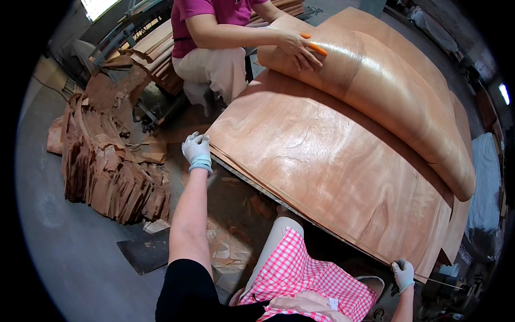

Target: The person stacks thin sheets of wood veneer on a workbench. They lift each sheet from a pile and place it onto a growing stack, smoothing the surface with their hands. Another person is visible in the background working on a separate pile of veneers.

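A wide, thin wood veneer sheet (306, 150) lies flat in front of me on a stack of sheets. My left hand (196, 151), in a white glove, has its fingers closed on the sheet's left near corner. At the right near corner my right hand (403, 274), also gloved, pinches the edge. Across the far side a second veneer sheet (370, 80) is curled up and back in a big roll. A co-worker's hand rests on that curl, with a slim orange tool (317, 49) by the fingers; its kind is unclear.
A co-worker in a magenta shirt (206, 40) sits at the far left. Piled brown veneer scraps (107, 166) stand on the floor at left, with a dark flat board (144, 250) nearby. Loose offcuts litter the floor under the stack. Plastic-wrapped material (484, 182) stands at right.
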Tool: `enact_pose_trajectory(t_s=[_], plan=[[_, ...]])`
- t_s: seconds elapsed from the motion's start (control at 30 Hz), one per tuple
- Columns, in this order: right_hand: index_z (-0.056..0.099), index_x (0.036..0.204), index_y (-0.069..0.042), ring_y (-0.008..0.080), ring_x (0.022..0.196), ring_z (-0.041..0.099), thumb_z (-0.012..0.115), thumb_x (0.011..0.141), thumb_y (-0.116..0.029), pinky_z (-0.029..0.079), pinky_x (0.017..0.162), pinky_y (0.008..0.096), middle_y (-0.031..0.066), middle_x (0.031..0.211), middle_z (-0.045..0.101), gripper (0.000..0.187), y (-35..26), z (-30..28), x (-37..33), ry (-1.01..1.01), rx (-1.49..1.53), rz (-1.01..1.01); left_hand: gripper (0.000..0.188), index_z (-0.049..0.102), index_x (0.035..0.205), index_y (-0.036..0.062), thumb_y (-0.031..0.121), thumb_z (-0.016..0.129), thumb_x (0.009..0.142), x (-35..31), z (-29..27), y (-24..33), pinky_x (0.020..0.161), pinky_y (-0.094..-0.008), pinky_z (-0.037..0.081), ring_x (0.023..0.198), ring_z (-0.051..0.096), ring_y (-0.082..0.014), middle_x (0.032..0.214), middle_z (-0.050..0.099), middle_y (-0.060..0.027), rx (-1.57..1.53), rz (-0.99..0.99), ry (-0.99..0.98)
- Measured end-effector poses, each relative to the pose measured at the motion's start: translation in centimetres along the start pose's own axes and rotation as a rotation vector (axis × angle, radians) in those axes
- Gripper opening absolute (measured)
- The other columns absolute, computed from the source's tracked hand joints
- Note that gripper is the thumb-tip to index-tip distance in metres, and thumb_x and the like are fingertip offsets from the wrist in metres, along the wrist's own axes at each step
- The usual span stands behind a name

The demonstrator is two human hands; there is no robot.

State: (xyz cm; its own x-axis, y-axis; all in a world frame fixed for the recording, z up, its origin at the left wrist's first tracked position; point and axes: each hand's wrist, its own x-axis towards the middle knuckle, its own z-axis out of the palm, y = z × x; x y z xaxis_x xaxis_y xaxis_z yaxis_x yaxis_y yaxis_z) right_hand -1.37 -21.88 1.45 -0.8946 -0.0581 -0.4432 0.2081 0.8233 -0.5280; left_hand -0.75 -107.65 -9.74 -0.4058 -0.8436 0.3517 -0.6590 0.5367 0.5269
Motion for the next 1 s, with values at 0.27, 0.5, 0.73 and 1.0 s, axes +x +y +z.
enact_pose_trajectory(t_s=[0.27,0.5,0.73,1.0], plan=[[0.070,0.089,0.002,0.0123,0.067,0.059,0.065,0.092,-0.009,0.048,0.063,0.0287,0.0037,0.073,0.066,0.012,-0.2,0.8,-0.1,-0.044,0.025,-0.001,0.019,0.082,0.090,0.0171,0.032,0.074,0.082,0.1,-0.4,0.4,0.113,-0.0432,0.033,0.118,0.060,-0.0197,0.119,0.072,-0.0023,0.013,-0.031,-0.016],[0.070,0.090,0.000,0.0118,0.066,0.058,0.065,0.094,-0.011,0.047,0.059,0.0288,0.0029,0.073,0.066,0.013,1.0,1.1,0.2,-0.079,0.034,0.041,0.022,0.081,0.095,0.0167,0.033,0.076,0.082,-0.4,-0.1,-0.3,0.116,-0.0445,0.030,0.123,0.058,-0.0226,0.124,0.070,-0.0052,0.056,0.010,-0.055],[0.071,0.091,-0.002,0.0105,0.062,0.057,0.066,0.094,-0.015,0.046,0.055,0.0274,0.0015,0.073,0.066,0.014,1.4,1.6,1.0,-0.073,0.029,0.069,0.066,0.062,0.129,0.0105,0.033,0.088,0.073,0.2,-0.4,0.7,0.107,-0.0424,0.045,0.128,0.056,-0.0352,0.135,0.060,-0.0209,-0.127,-0.429,-0.066],[0.071,0.092,-0.002,0.0099,0.062,0.057,0.066,0.095,-0.016,0.046,0.055,0.0273,0.0018,0.074,0.067,0.015,2.3,1.7,1.7,-0.040,-0.051,0.007,0.019,0.070,0.091,0.0127,0.027,0.076,0.081,-1.3,-2.3,4.4,0.116,-0.0437,0.033,0.102,0.063,-0.0263,0.099,0.067,-0.0096,0.311,0.148,0.045]])
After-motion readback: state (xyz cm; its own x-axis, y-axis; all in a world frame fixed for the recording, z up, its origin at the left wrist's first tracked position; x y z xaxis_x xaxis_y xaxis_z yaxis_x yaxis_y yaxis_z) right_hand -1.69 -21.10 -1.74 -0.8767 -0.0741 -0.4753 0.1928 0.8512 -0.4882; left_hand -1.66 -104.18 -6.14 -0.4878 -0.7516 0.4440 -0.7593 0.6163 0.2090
